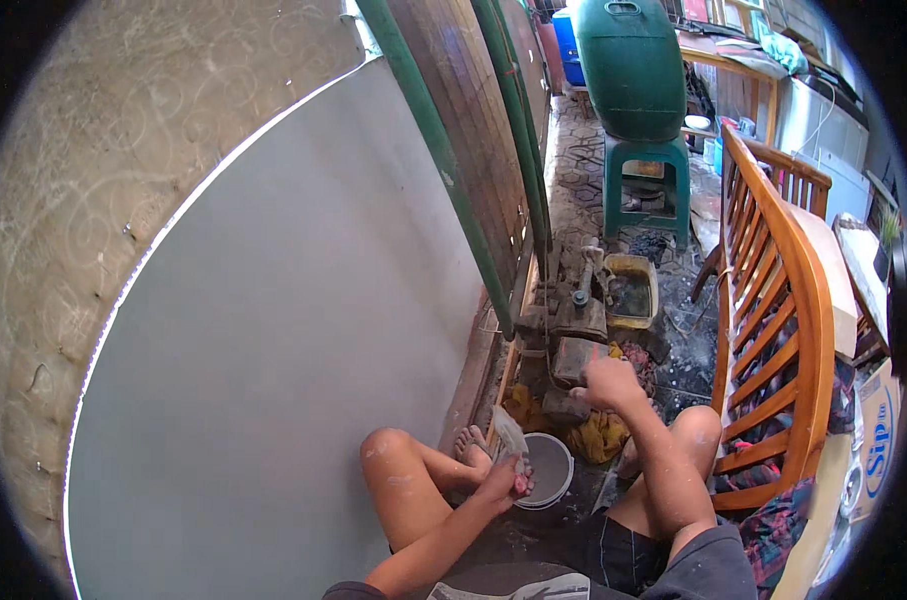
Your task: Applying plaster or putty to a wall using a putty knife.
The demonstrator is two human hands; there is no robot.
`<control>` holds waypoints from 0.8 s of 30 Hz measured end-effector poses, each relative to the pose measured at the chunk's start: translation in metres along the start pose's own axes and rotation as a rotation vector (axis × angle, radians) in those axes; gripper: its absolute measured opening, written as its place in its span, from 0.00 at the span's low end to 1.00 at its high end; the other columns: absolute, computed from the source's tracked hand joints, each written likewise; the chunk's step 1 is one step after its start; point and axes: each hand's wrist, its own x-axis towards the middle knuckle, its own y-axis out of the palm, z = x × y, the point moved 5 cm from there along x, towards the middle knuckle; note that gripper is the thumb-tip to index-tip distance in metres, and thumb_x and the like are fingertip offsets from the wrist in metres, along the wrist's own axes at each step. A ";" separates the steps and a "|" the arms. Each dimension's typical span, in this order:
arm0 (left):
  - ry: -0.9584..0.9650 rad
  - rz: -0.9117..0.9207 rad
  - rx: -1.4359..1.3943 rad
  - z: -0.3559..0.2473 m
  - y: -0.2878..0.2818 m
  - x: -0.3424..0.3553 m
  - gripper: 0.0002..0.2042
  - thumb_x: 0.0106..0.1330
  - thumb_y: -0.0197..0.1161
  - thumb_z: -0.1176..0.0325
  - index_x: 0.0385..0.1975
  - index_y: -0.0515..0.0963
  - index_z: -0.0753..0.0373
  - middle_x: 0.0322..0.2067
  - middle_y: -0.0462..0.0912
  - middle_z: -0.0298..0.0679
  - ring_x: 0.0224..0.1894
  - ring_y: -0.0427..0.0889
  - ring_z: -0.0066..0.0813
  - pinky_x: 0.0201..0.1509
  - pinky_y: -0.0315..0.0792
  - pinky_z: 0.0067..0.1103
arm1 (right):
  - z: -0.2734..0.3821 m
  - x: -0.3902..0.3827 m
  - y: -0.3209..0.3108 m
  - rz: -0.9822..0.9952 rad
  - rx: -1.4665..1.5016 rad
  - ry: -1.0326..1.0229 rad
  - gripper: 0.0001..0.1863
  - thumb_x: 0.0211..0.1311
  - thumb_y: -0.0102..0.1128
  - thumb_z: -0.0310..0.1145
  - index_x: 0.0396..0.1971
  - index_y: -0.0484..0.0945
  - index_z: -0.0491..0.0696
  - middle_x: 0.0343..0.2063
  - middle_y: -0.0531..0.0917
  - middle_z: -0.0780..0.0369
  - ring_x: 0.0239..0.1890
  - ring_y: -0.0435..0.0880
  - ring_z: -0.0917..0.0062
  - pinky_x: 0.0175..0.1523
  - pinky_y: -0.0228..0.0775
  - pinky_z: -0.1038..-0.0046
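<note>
My left hand point(507, 482) is closed round a pale, translucent plastic bag point(510, 436), which sticks up from the fingers. Just beside it, a white bucket point(563, 492) sits between my bent legs, its inside greyish. Farther forward, my right hand point(607, 384) is closed, knuckles up, in front of a grey block point(575, 358). Something thin and reddish point(594, 353) shows by its fingers, too small to name. Yellow cloth point(595, 437) lies crumpled under my right forearm.
A large grey-white panel point(273, 320) leans along my left. Ahead are a tan basin point(629, 318) of dark liquid and a green stool point(645, 150) bearing a green barrel point(631, 70). A slatted wooden bench point(808, 330) bounds the right, near a cardboard box point(876, 440).
</note>
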 end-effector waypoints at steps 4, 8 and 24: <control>0.207 -0.130 0.018 -0.079 0.034 -0.044 0.16 0.71 0.49 0.51 0.35 0.68 0.60 0.20 0.72 0.37 0.16 0.70 0.27 0.17 0.66 0.22 | -0.015 -0.001 0.007 0.102 -0.018 0.040 0.25 0.50 0.62 0.56 0.34 0.84 0.48 0.36 0.84 0.53 0.43 0.82 0.61 0.47 0.74 0.61; 0.538 -0.210 0.193 -0.201 0.046 -0.073 0.16 0.71 0.47 0.53 0.35 0.67 0.62 0.20 0.72 0.38 0.10 0.65 0.25 0.12 0.61 0.21 | 0.001 0.003 0.020 0.224 -0.028 -0.021 0.25 0.52 0.59 0.57 0.37 0.84 0.50 0.39 0.84 0.54 0.45 0.82 0.61 0.49 0.74 0.62; 0.981 0.052 0.238 -0.579 0.169 -0.003 0.15 0.69 0.48 0.53 0.28 0.69 0.58 0.13 0.64 0.32 0.09 0.60 0.22 0.13 0.59 0.21 | 0.019 0.040 0.109 0.580 -0.171 0.011 0.22 0.55 0.55 0.46 0.44 0.81 0.47 0.45 0.81 0.49 0.49 0.81 0.58 0.51 0.74 0.60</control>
